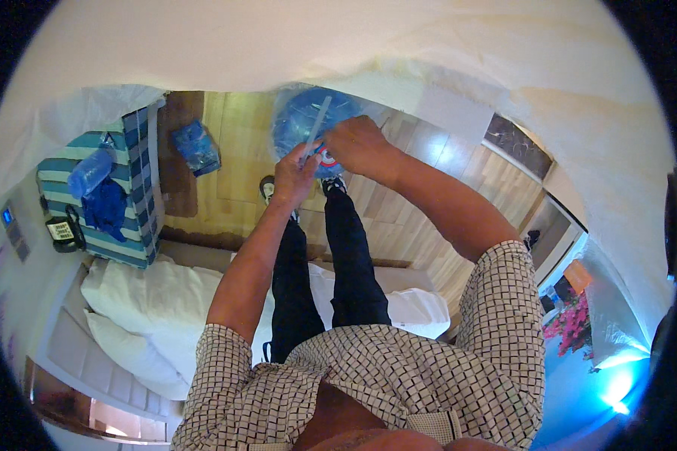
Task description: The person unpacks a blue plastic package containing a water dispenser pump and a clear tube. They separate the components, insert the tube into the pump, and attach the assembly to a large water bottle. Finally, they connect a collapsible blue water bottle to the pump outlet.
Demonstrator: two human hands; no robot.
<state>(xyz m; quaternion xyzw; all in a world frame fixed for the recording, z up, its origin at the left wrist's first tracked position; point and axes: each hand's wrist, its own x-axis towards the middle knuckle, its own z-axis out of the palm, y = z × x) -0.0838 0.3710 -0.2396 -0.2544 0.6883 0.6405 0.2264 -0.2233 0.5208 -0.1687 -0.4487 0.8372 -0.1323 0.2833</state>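
My left hand [297,177] is closed on a narrow, pale, see-through strip [320,122] that sticks up past its fingers. Close on its right, my right hand [357,144] is closed too, with its fingertips near the strip. A round red-and-white piece [327,158] with some blue shows between the hands; which hand holds it, if either, is not clear. What the right fingers grip is hidden. Behind and below both hands is a large, rounded, clear blue plastic thing [289,120], partly covered by them.
To the left, a striped cloth [133,195] covers a table bearing a blue plastic roll [92,171] and dark blue bag [105,210]. A blue packet [196,147] lies on the floor. White pillows [150,289] lie behind my legs; pale sheeting [278,45] spans the top.
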